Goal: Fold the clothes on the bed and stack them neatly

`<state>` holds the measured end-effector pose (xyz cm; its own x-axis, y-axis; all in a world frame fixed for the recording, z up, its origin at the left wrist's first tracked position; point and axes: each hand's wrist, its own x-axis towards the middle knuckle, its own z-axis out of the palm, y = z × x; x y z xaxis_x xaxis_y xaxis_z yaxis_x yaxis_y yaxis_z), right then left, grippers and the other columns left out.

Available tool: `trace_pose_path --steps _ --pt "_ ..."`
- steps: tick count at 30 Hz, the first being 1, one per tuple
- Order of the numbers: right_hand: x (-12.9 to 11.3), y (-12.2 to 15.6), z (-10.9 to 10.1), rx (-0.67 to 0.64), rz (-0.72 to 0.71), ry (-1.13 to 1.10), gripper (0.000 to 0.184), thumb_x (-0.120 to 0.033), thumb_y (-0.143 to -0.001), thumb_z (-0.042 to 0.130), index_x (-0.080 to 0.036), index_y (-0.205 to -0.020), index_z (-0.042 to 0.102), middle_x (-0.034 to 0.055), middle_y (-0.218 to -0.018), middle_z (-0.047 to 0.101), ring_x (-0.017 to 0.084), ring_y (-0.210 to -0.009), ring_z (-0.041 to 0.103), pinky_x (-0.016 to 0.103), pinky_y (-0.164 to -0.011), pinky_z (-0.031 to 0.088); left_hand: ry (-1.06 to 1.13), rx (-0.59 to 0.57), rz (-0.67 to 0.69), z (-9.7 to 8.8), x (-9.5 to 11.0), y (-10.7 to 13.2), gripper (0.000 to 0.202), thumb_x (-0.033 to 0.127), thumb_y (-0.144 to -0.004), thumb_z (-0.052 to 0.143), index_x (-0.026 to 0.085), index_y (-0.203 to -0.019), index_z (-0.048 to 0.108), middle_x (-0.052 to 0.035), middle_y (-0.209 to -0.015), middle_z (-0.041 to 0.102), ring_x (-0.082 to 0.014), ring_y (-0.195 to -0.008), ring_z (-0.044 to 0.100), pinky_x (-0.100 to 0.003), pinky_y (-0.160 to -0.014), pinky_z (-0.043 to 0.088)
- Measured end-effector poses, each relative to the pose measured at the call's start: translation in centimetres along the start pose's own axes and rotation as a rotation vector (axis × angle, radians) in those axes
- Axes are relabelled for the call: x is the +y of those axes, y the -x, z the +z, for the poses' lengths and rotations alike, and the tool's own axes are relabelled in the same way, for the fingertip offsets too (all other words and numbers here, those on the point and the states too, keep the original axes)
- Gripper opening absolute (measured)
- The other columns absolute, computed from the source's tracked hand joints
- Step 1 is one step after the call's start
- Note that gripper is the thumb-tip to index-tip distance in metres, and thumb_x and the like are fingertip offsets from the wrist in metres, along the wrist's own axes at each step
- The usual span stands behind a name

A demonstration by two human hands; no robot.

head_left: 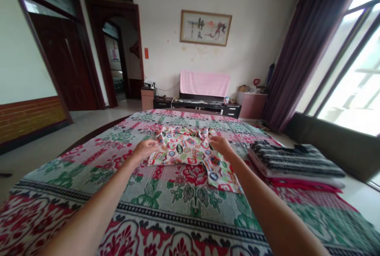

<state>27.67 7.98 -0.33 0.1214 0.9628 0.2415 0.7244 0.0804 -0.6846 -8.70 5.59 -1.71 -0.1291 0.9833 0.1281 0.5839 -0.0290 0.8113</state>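
Note:
A small patterned garment [190, 151], white with colourful patches, lies spread on the flowered bed cover [166, 196]. My left hand [147, 148] pinches its left edge with closed fingers. At the middle right of the garment, my right hand [220, 144] grips a fold of the cloth, fingers curled. Both arms reach forward over the bed. One sleeve or corner of the garment trails toward me on the right.
A stack of folded clothes [297, 161], striped on top with red beneath, sits at the bed's right side. Beyond the bed are a low dark TV cabinet [204, 107] with a pink cloth over it, a doorway at left and windows with dark curtains at right.

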Motion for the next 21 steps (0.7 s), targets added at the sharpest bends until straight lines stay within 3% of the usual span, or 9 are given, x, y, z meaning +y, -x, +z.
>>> trace_pose_path --steps 2,5,8,12,18,21 --pt "1.4 1.3 -0.1 0.017 0.072 0.167 0.036 -0.028 -0.072 0.054 -0.018 -0.103 0.069 0.0067 -0.087 0.070 0.021 -0.081 0.063 0.026 -0.068 0.044 -0.170 -0.165 0.131 0.7 -1.6 0.9 0.035 0.039 -0.060 0.068 0.016 -0.086 0.071 -0.0041 -0.083 0.069 -0.0222 -0.084 0.064 -0.029 -0.075 0.049" --pt "2.8 3.0 -0.9 0.036 0.130 0.283 0.037 -0.025 -0.072 0.055 -0.018 -0.105 0.069 0.0073 -0.091 0.071 0.020 -0.083 0.064 0.022 -0.064 0.042 -0.281 -0.247 0.373 1.3 -3.1 1.7 0.034 0.036 -0.057 0.069 0.019 -0.087 0.071 -0.0055 -0.098 0.068 -0.0229 -0.095 0.062 -0.030 -0.083 0.048" --pt "3.8 4.2 -1.7 0.002 0.124 0.323 0.033 -0.026 -0.074 0.053 -0.017 -0.101 0.070 0.0069 -0.086 0.071 0.019 -0.078 0.064 0.021 -0.059 0.039 -0.319 -0.191 0.480 1.7 -3.9 2.1 0.029 0.035 -0.063 0.065 0.019 -0.087 0.071 -0.0081 -0.108 0.066 -0.0224 -0.098 0.061 -0.032 -0.089 0.047" --pt "4.3 5.4 -2.6 0.003 0.149 0.399 0.031 -0.031 -0.075 0.054 -0.015 -0.095 0.071 0.0082 -0.083 0.071 0.019 -0.075 0.062 0.022 -0.057 0.036 -0.350 -0.054 0.551 2.4 -4.8 2.2 0.021 0.033 -0.075 0.052 0.019 -0.078 0.068 -0.0090 -0.103 0.067 -0.0208 -0.094 0.062 -0.033 -0.087 0.047" --pt "4.3 6.2 -3.5 -0.089 0.145 0.455 0.026 -0.028 -0.074 0.052 -0.015 -0.079 0.073 0.0072 -0.074 0.070 0.017 -0.071 0.062 0.022 -0.055 0.034 -0.380 0.007 0.539 2.5 -4.8 2.4 0.023 0.032 -0.079 0.046 0.020 -0.080 0.065 -0.0057 -0.092 0.069 -0.0183 -0.085 0.062 -0.029 -0.079 0.046" --pt "4.2 6.3 -3.9 -0.140 0.133 0.444 0.024 -0.023 -0.072 0.053 -0.016 -0.083 0.073 0.0060 -0.077 0.071 0.017 -0.074 0.063 0.021 -0.056 0.035 -0.383 0.038 0.505 2.0 -4.3 2.4 0.024 0.033 -0.079 0.045 0.020 -0.080 0.065 -0.0048 -0.084 0.069 -0.0182 -0.080 0.062 -0.028 -0.075 0.046"
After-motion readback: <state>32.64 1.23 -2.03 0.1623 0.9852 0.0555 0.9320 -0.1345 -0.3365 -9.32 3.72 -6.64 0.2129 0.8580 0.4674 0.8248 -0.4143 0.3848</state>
